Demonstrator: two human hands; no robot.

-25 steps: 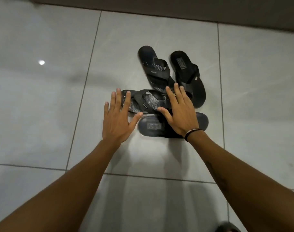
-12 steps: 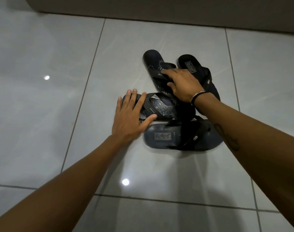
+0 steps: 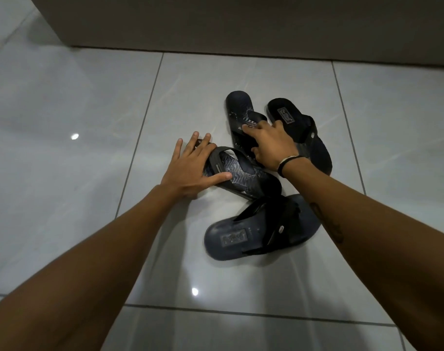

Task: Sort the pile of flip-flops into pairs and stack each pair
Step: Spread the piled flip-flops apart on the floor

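Several dark flip-flops lie in a loose pile on the tiled floor. A patterned flip-flop lies crosswise in the middle, and my left hand rests flat on its left end, fingers spread. A second patterned flip-flop points away from me; my right hand lies over its strap with the fingers curled on it. To its right a black flip-flop with a logo patch lies lengthwise. Nearest to me is a dark blue flip-flop with a logo patch, lying crosswise under my right forearm.
Glossy grey floor tiles stretch around the pile, with grout lines and light reflections. A dark wall base runs along the far side, just beyond the flip-flops.
My right hand left the near dark blue flip-flop and reached forward onto the far patterned one. My left hand slid onto the middle patterned flip-flop. The camera came closer.
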